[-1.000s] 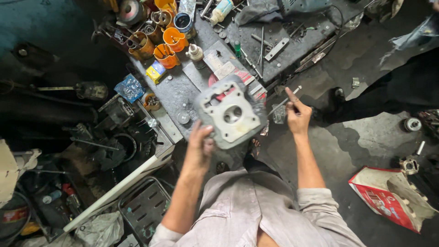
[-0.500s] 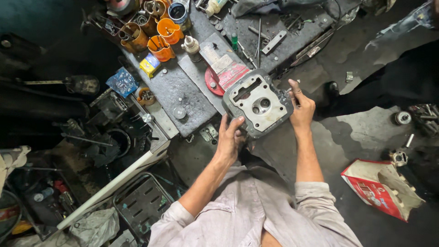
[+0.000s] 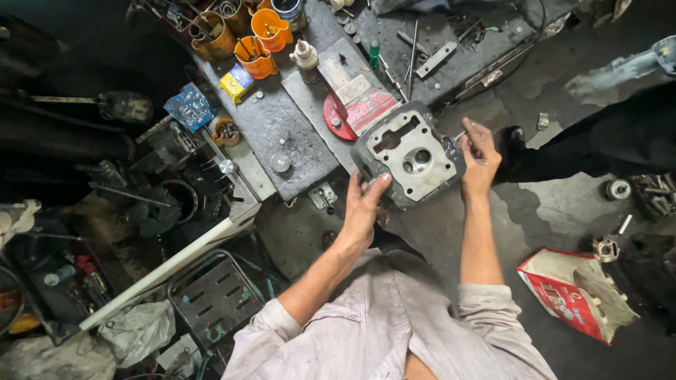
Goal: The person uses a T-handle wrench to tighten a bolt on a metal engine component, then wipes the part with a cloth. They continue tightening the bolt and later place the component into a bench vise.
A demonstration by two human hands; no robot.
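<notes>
Together we hold the grey metal cylinder head (image 3: 410, 156) above the near edge of the desk (image 3: 296, 134). Our left hand (image 3: 366, 207) has its grip closed on the lower left corner, thumb on the flat face. Our right hand (image 3: 480, 158) clamps the right edge. That face, with its round ports, looks up at us; the long axis runs from upper left to lower right.

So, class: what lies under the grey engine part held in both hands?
Under the engine part show the dark bench edge, a red plate at its upper left, and grey floor. Left hand and right hand grip it; whatever sits directly beneath is covered.
</notes>
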